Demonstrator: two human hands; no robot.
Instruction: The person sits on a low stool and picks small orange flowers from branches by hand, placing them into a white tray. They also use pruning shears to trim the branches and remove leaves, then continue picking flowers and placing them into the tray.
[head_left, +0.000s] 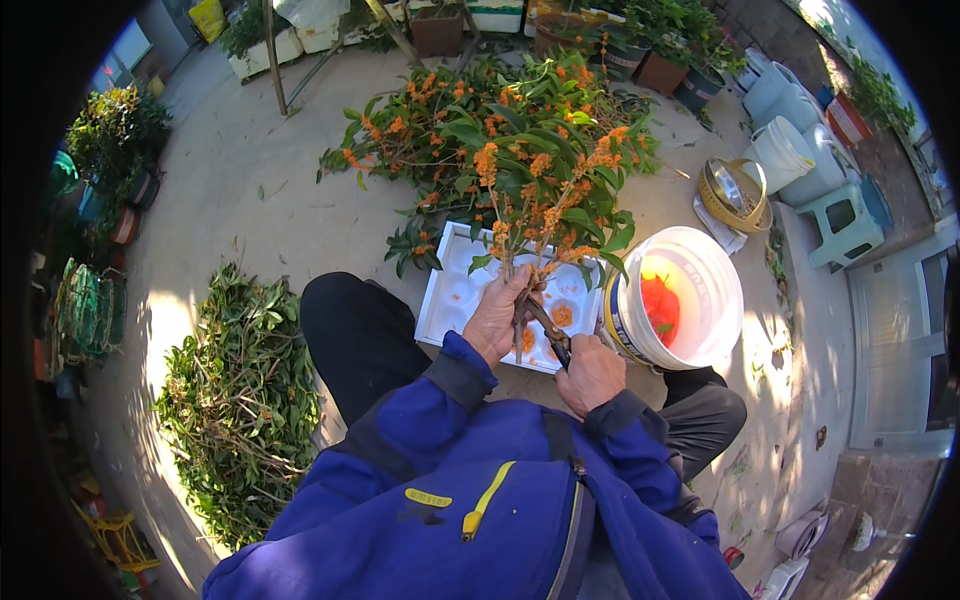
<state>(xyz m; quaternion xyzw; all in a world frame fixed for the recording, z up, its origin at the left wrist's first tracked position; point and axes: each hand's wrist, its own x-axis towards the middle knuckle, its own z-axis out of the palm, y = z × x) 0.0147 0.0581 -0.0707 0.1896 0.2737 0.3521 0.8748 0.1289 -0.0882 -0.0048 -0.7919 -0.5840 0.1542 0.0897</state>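
Observation:
My left hand (491, 315) grips the woody stems of a cut osmanthus branch (551, 217) with orange blossom clusters and green leaves. Its flowering end points away from me, over a white moulded tray (457, 289). Closed beside the cut end, my right hand (592, 375) holds a dark hand tool (559, 351), seemingly pruning shears, mostly hidden in the fist. The tool meets the thick lower stem; whether its blades are closed cannot be seen. Loose orange blossoms (562, 314) lie in some of the tray's round hollows. The branch covers part of the tray.
A white bucket (720, 300) with a red plastic bag (660, 307) inside stands right of the tray. Beyond lies a heap of flowering branches (457, 112). Leafy cuttings (240, 405) are piled at left. A basket (739, 214) and green stool (844, 225) stand at right.

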